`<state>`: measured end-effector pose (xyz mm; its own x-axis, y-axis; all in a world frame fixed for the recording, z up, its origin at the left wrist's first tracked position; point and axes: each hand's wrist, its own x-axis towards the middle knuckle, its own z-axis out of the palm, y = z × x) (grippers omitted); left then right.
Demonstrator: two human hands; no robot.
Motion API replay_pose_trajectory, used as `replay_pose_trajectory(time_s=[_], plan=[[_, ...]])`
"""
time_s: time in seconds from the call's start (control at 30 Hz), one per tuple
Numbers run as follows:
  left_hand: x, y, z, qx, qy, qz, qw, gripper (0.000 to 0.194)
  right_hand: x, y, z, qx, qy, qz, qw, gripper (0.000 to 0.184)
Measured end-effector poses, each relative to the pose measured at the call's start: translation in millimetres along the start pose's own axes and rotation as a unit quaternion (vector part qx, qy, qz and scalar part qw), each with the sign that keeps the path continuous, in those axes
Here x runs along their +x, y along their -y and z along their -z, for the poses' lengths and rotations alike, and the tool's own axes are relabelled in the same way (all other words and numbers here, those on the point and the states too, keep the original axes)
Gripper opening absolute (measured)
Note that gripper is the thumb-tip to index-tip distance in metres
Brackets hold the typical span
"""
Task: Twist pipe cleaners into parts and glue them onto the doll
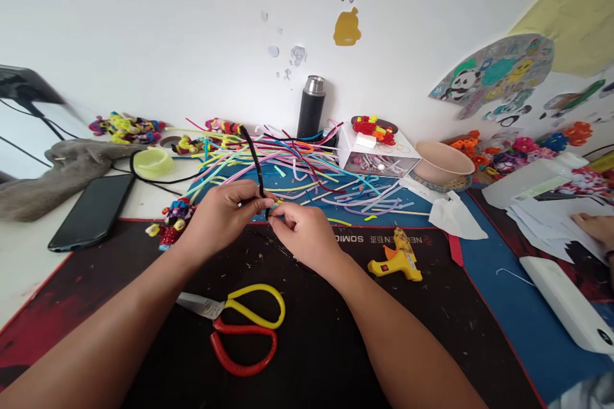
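My left hand [221, 214] and my right hand [301, 232] meet above the black desk mat [336, 345], fingers pinched together. Both grip a black pipe cleaner [253, 156] that rises from my fingers and curves up to the left. A small yellow-green bit shows at the pinch point between the hands. Behind them lies a heap of coloured pipe cleaners [307, 176] on a blue mat. Scissors with one yellow and one red handle [242, 329] lie under my forearms. A yellow glue gun [397, 257] rests just right of my right hand.
A black phone [91, 211] and grey cloth lie left. A black flask [311, 107], a clear box [377, 154], a beige bowl [442, 163] and tissue [453, 214] stand behind. Another person's hand [595, 228] rests on papers at the right, near a white box [568, 303].
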<state>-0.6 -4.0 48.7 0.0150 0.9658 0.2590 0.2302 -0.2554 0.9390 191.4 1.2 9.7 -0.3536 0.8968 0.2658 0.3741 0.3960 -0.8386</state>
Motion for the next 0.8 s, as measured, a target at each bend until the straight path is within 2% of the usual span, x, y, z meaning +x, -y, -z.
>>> replay_pose_trajectory(time_s=[0.2,0.4,0.53,0.67,0.8], plan=[[1,6,-3.1,-0.050,-0.025,0.062,0.997,0.020,1,1,-1,0.124,-0.025,-0.055,0.990,0.012],[3,11,-8.2,-0.202,-0.064,0.110,0.971,0.035,5,5,3,0.272,-0.049,-0.119,0.954,0.031],[2,13,-16.5,-0.261,-0.060,0.136,0.954,0.038,7,4,5,0.314,-0.064,-0.128,0.939,0.036],[0,14,-21.7,-0.244,-0.038,0.152,0.957,0.047,7,2,6,0.296,-0.065,-0.123,0.945,0.035],[0,21,-18.2,-0.145,-0.028,0.135,0.980,0.044,5,3,6,0.262,-0.054,-0.122,0.956,0.030]])
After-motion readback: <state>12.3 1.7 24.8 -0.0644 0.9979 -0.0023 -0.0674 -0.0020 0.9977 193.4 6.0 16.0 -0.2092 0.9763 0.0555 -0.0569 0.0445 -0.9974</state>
